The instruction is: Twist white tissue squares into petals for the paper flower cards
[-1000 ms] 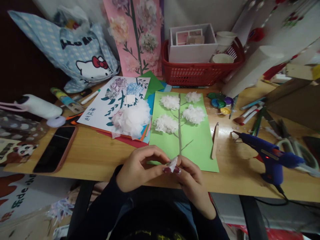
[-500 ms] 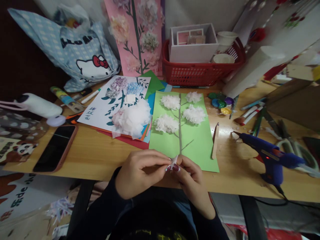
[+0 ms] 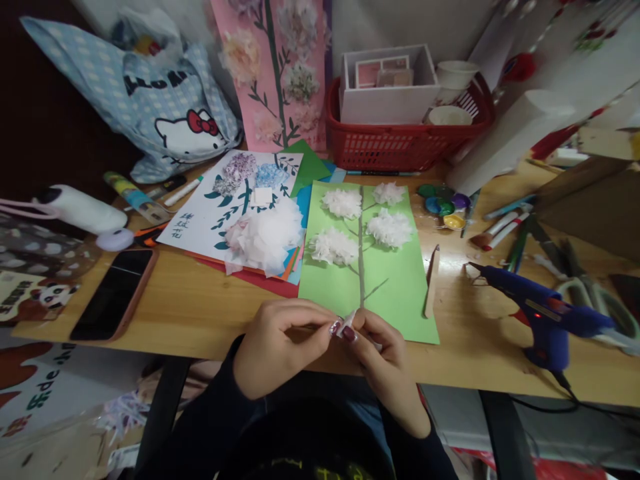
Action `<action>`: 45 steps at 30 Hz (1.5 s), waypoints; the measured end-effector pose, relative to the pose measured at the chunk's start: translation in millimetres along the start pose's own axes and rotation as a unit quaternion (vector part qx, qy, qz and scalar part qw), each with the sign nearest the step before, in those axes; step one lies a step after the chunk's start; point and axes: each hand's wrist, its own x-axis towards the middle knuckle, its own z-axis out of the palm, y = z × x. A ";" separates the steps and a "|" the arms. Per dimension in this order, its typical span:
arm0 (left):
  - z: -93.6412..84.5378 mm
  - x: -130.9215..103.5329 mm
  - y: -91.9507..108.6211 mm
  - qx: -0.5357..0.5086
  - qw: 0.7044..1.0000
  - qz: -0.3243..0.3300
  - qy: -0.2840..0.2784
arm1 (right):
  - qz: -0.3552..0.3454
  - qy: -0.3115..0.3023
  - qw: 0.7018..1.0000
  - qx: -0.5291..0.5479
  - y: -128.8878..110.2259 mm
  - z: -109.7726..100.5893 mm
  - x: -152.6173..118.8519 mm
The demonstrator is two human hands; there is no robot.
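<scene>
Both hands are right at the front edge of a pale wooden surface (image 3: 200, 307), fingertips nearly meeting: the left hand (image 3: 285, 347) and the right hand (image 3: 383, 357) each pinch a small white tissue scrap (image 3: 347, 323), so that bit sits right between them. Just beyond the hands there's a green sheet (image 3: 333, 285) with a grey-brown stem and four fluffy white flowers (image 3: 389, 229). Ahead of the left hand, a big white tissue puff (image 3: 273, 233) sits on a stack of coloured paper, and a phone (image 3: 114, 295) lies further out left. Off to the right hand's right you get a wooden stick (image 3: 432, 281) beside the sheet, then a blue glue gun (image 3: 543, 310) with a little red light, and scissors (image 3: 617, 313) past that. Farthest from the hands, a red basket (image 3: 385, 148) holding a white box backs onto a pale wall (image 3: 370, 23), with a pink flower panel (image 3: 269, 72) and a blue checked bag (image 3: 137, 110) leftward. Pretty packed corner, honestly.
</scene>
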 end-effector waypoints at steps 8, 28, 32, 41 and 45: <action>-3.7 -2.4 -0.4 -0.060 0.995 -0.075 -0.038 | 0.000 -0.004 1.000 -0.018 -6.6 1.9 2.1; -0.7 -3.9 6.0 0.005 0.999 -0.035 0.001 | 0.006 0.005 0.999 -0.037 -4.9 1.1 1.5; -0.6 -3.8 4.5 -0.005 0.999 -0.038 -0.003 | 0.006 0.008 0.999 -0.043 -2.8 0.9 1.7; 0.7 -1.8 1.3 -0.042 0.995 -0.091 -0.014 | 0.011 0.006 0.999 -0.044 -7.2 1.4 1.5; 2.3 -0.9 -0.4 -0.034 0.993 -0.110 -0.021 | 0.018 0.003 0.999 -0.037 -5.0 1.2 0.9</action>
